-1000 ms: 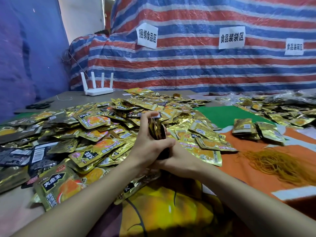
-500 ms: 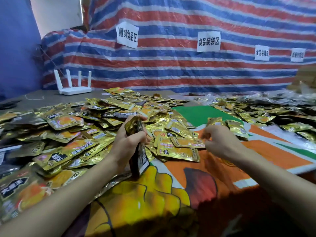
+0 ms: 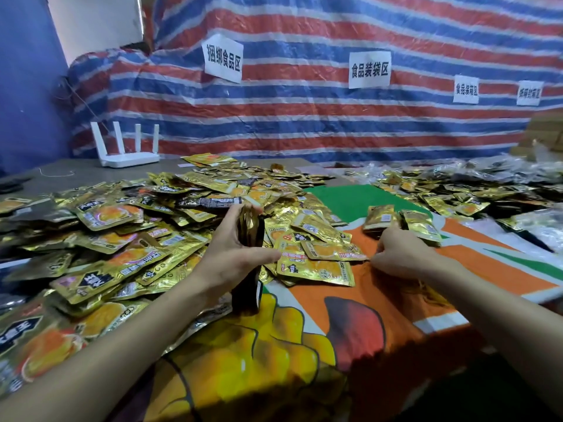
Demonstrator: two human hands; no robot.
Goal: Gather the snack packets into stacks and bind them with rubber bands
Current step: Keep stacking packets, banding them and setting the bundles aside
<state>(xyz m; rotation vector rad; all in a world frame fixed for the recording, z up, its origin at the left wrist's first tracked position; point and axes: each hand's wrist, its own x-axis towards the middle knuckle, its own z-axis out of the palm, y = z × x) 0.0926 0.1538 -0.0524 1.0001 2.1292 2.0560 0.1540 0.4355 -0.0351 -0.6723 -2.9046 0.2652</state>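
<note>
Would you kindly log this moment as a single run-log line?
step: band pickup | left hand: grips upright packet stack | right hand: curled over rubber bands, grasp unclear

The left hand (image 3: 234, 260) grips a stack of packets (image 3: 250, 228) stood on edge on the cloth-covered surface (image 3: 304, 345), with the thumb stretched across the near side. A loose heap of packets (image 3: 122, 239) spreads from its nine o'clock round to twelve. At its three o'clock the right hand (image 3: 399, 254) rests on the surface, fingers curled under; whether they pinch anything is hidden. Rubber bands (image 3: 423, 290) lie just at that hand's five o'clock, and two small stacks (image 3: 380, 216) lie at its twelve.
</note>
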